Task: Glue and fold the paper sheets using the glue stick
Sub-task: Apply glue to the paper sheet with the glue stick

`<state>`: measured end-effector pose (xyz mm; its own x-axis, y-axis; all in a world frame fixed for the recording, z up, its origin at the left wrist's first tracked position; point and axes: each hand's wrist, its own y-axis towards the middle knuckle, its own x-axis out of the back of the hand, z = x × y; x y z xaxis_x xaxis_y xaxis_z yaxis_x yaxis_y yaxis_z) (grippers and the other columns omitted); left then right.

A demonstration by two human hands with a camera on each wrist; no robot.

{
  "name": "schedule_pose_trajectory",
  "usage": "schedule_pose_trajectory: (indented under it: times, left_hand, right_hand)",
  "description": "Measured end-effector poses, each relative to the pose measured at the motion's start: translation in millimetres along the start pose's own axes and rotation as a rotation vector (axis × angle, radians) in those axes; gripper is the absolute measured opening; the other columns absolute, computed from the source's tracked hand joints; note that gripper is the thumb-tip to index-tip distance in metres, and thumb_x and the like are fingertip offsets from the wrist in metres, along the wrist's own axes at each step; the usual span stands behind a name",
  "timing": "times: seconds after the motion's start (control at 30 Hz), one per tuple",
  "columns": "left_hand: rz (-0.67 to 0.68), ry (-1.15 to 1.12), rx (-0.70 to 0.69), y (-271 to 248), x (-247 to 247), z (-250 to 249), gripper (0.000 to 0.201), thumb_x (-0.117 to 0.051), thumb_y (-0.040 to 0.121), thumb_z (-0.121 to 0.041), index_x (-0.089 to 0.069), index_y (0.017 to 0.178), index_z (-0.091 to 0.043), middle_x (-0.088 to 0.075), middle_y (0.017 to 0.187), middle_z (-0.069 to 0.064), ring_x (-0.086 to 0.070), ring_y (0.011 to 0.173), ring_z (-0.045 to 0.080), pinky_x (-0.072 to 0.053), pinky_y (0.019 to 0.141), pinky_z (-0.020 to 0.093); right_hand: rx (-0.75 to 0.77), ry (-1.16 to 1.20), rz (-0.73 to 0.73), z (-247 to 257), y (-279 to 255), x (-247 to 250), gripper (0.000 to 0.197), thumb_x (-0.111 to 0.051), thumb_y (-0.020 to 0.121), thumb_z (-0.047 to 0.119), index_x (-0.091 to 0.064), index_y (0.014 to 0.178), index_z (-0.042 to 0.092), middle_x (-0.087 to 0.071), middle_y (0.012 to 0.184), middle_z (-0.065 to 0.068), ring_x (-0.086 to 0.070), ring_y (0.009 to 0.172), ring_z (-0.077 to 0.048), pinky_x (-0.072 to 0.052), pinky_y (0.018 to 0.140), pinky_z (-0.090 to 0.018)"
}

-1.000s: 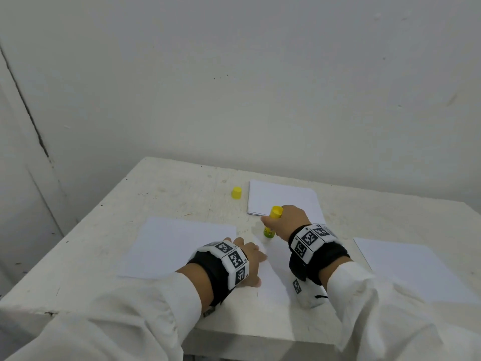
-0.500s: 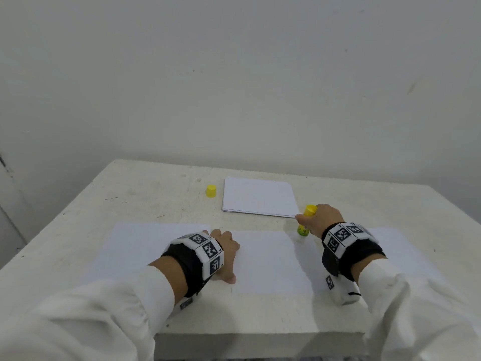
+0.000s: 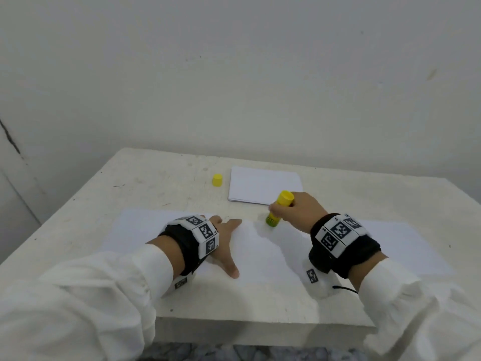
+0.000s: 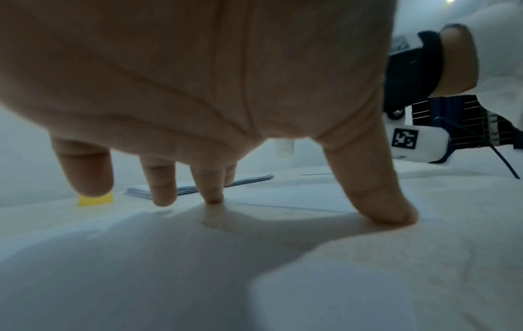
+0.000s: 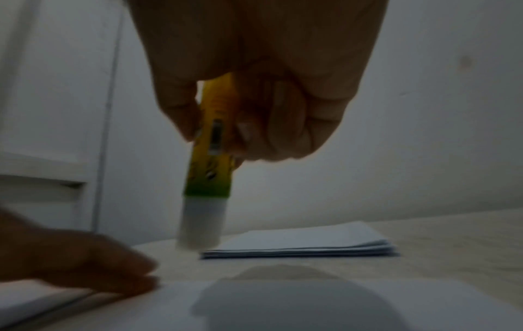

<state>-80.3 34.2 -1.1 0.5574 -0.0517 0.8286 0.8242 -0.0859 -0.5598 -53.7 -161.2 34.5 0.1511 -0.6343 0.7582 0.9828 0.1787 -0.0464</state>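
Note:
My right hand (image 3: 294, 212) grips a yellow and green glue stick (image 3: 278, 211) upside down, its white tip (image 5: 200, 226) touching the far edge of the middle paper sheet (image 3: 273, 259). My left hand (image 3: 225, 241) lies flat with spread fingers (image 4: 376, 192) pressing that sheet's left part. Another sheet (image 3: 145, 230) lies to the left, partly under my left wrist, and a third (image 3: 406, 246) to the right. The glue stick's yellow cap (image 3: 217, 180) stands apart at the back.
A stack of white paper (image 3: 264, 185) sits at the back of the white table (image 3: 156, 183), just beyond the glue stick. A white wall rises close behind the table. The table's front edge (image 3: 260, 324) is near my forearms.
My right hand has carried the glue stick leftward along the sheet's far edge from half a second ago. The left hand stays pressed on the sheet. The camera has shifted.

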Motion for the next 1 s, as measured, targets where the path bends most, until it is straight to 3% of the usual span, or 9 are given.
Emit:
schedule_pose_trajectory:
  times: [0.1, 0.2, 0.33, 0.47, 0.63, 0.77, 0.9, 1.0]
  left_hand:
    - [-0.014, -0.005, -0.007, -1.0, -2.4, 1.4, 0.134, -0.076, 0.049, -0.074, 0.01, 0.146, -0.043, -0.018, 0.154, 0.004, -0.028, 0.134, 0.039, -0.032, 0.107, 0.054]
    - [-0.019, -0.003, -0.011, -0.3, -4.3, 1.7, 0.13, -0.075, 0.047, -0.075, 0.003, 0.145, -0.041, -0.026, 0.148, 0.004, -0.033, 0.128, 0.038, -0.036, 0.104, 0.054]
    - [-0.02, 0.005, -0.004, 0.7, -5.9, 3.3, 0.131, -0.073, 0.043, -0.078, 0.003, 0.144, -0.043, -0.026, 0.148, 0.003, -0.032, 0.129, 0.038, -0.035, 0.104, 0.055]
    - [-0.03, 0.003, -0.013, 2.4, -7.7, 5.0, 0.124, -0.074, 0.045, -0.077, -0.004, 0.142, -0.043, -0.028, 0.147, 0.003, -0.033, 0.128, 0.036, -0.036, 0.104, 0.053]
    - [-0.005, -0.002, -0.014, 4.7, -8.3, 6.6, 0.136, -0.073, 0.039, -0.08, 0.006, 0.145, -0.047, -0.009, 0.159, 0.004, -0.014, 0.143, 0.034, -0.021, 0.112, 0.056]
    - [-0.006, 0.018, -0.005, 7.0, -8.6, 3.7, 0.151, -0.073, 0.038, -0.081, 0.023, 0.146, -0.037, -0.006, 0.16, 0.007, -0.004, 0.147, 0.027, -0.014, 0.115, 0.057]
    - [0.004, 0.026, 0.001, 3.5, -5.9, 1.2, 0.145, -0.076, 0.05, -0.074, 0.023, 0.147, -0.032, -0.001, 0.16, 0.009, -0.001, 0.148, 0.028, -0.012, 0.117, 0.053]
    - [0.018, 0.027, 0.021, 1.6, -4.8, 0.2, 0.143, -0.076, 0.051, -0.073, 0.023, 0.147, -0.035, 0.002, 0.16, 0.007, -0.003, 0.147, 0.032, -0.014, 0.116, 0.053]
  right_hand:
    - [0.079, -0.118, 0.155, 23.7, 0.8, -30.7, 0.033, -0.062, 0.085, 0.035, -0.048, 0.063, 0.014, -0.049, 0.063, 0.0, -0.045, 0.059, -0.013, -0.035, 0.055, -0.025]
    - [0.111, -0.218, 0.141, 35.7, 9.0, -48.7, 0.034, -0.061, 0.085, 0.036, -0.046, 0.061, 0.016, -0.047, 0.062, 0.002, -0.047, 0.064, -0.014, -0.034, 0.053, -0.024]
    - [0.129, -0.271, 0.134, 38.0, 17.1, -53.2, 0.036, -0.058, 0.087, 0.033, -0.042, 0.059, 0.016, -0.045, 0.062, 0.002, -0.048, 0.069, -0.018, -0.033, 0.053, -0.024]
    - [0.159, -0.235, 0.172, 35.5, 8.8, -52.9, 0.039, -0.061, 0.086, 0.034, -0.041, 0.056, 0.018, -0.043, 0.057, 0.004, -0.042, 0.056, -0.011, -0.032, 0.051, -0.022]
    - [0.215, -0.216, 0.226, 30.7, -19.1, -50.1, 0.038, -0.061, 0.086, 0.028, -0.04, 0.055, 0.019, -0.042, 0.057, 0.007, -0.038, 0.053, -0.006, -0.031, 0.052, -0.02]
    - [0.213, -0.217, 0.273, 30.3, -36.5, -47.7, 0.038, -0.063, 0.084, 0.027, -0.04, 0.054, 0.019, -0.043, 0.056, 0.007, -0.038, 0.052, -0.006, -0.031, 0.05, -0.019]
    - [0.206, -0.219, 0.312, 27.7, -46.5, -45.4, 0.035, -0.064, 0.082, 0.029, -0.044, 0.057, 0.015, -0.046, 0.059, 0.005, -0.041, 0.055, -0.008, -0.034, 0.055, -0.022]
    - [0.196, -0.218, 0.306, 21.5, -51.3, -41.8, 0.03, -0.064, 0.082, 0.032, -0.056, 0.071, 0.005, -0.054, 0.07, -0.002, -0.047, 0.063, -0.012, -0.039, 0.061, -0.027]
